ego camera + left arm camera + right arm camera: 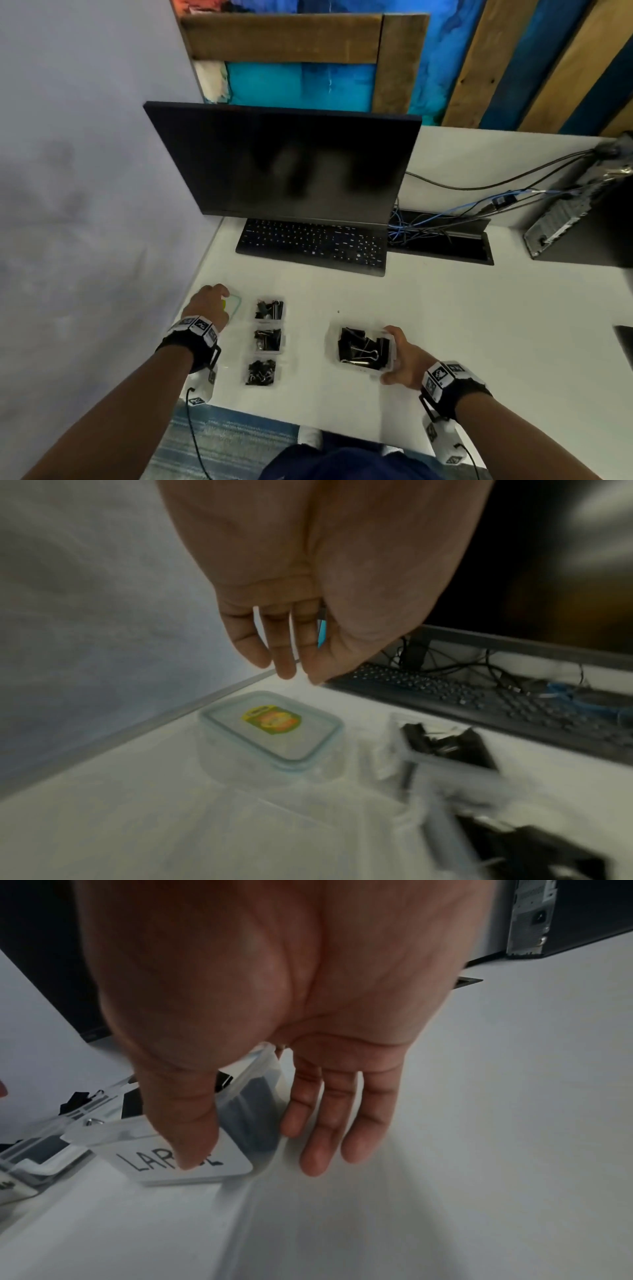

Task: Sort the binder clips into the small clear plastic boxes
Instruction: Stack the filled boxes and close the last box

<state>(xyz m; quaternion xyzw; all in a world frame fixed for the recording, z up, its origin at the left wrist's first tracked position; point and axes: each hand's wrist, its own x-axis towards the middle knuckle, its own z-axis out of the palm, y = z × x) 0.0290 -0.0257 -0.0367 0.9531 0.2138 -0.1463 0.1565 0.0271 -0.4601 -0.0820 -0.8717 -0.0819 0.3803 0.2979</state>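
Three small clear boxes (269,309), (268,340), (261,371) stand in a column on the white desk, each holding black binder clips. To their right a bigger clear box (364,349), labelled LARGE (192,1161), holds large black clips. My right hand (392,356) grips that box at its right wall: the thumb (185,1129) presses on the label, the other fingers (318,1123) reach down beside the box. My left hand (222,294) hovers with relaxed fingers (284,666) over a lidded clear container (270,734) and holds nothing.
A black keyboard (311,245) and a dark monitor (291,161) stand behind the boxes. A cable tray (442,236) and a computer case (565,219) are at the back right. The desk's left edge (137,731) meets a grey wall.
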